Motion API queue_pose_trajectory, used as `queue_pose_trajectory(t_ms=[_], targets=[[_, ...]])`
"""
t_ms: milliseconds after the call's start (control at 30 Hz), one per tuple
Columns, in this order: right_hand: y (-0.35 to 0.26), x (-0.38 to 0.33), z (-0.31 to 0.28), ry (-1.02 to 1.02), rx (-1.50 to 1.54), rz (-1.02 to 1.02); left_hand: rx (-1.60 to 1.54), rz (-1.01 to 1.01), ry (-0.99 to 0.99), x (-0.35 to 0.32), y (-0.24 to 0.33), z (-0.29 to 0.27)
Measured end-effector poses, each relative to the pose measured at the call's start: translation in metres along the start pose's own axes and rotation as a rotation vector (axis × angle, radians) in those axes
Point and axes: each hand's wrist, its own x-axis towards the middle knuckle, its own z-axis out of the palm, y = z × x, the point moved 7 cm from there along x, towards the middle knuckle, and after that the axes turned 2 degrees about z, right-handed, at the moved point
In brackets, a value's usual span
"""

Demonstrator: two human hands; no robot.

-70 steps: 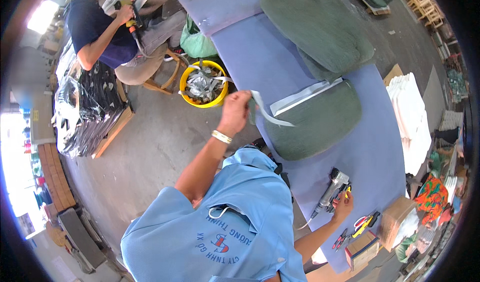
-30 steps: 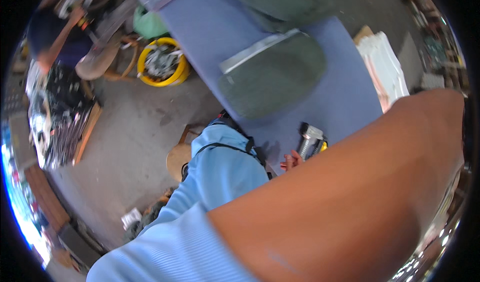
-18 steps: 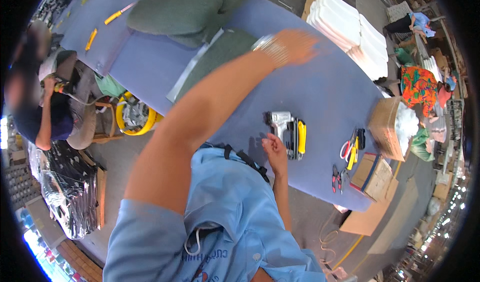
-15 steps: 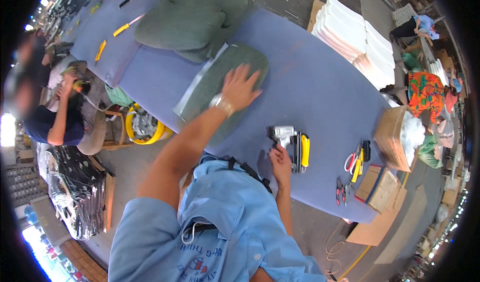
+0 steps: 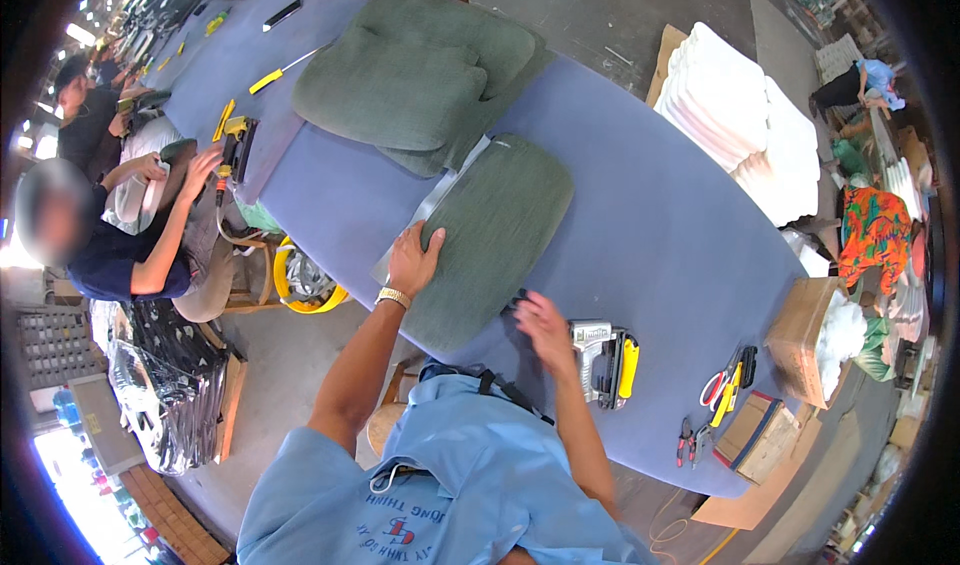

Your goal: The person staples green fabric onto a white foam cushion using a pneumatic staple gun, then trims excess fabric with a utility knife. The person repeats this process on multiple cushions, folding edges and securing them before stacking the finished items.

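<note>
Resting on the near left part of the green pad (image 5: pixel 500 225), my left hand (image 5: pixel 414 260) shows in the head view with its thumb a little apart from the fingers. I cannot tell if it is pinching the edge. The pad lies flat on the blue table (image 5: pixel 680 255), mostly to the right of that hand. A pale strip (image 5: pixel 438 198) runs along the pad's edge, away past my left fingertips. My right hand (image 5: pixel 548 333) is over by the pad's near right end, blurry, with loose, spread fingers, and I see nothing held in it. The staple gun (image 5: pixel 592 337) lies just to the right of that hand; I cannot tell if they touch. A pile of green pads (image 5: pixel 400 85) sits past my left hand.

To do this bit well, I think my left hand should keep the pad still and push softly, so the cloth does not bunch up. The strip should stay straight and smooth along the edge. My right hand should take the gun by its grip, not its front end. And that front end should point well away from my left fingers.
</note>
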Motion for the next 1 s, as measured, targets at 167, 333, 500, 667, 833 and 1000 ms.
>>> queue_pose_trajectory(t_ms=[167, 333, 500, 667, 833, 1000], targets=[[0.002, 0.05, 0.041, 0.072, 0.15, 0.065, -0.122, -0.164, -0.007, 0.006, 0.018, -0.01], [-0.095, -0.002, 0.031, 0.129, -0.053, -0.123, -0.471, -0.227, 0.049, -0.035, 0.031, 0.012], [-0.227, -0.068, 0.035, -0.019, -0.598, -0.466, -1.003, -0.066, 0.165, -0.102, 0.075, 0.042], [-0.291, -0.075, 0.062, -0.279, -1.066, -0.653, -0.898, 0.134, -0.039, -0.146, 0.066, 0.053], [-0.212, -0.023, 0.081, -0.352, -1.438, -0.684, -0.518, 0.257, -0.101, -0.177, 0.027, -0.009], [-0.206, -0.049, 0.091, -0.243, -1.503, -0.669, -0.043, 0.512, 0.487, -0.173, 0.018, -0.148]])
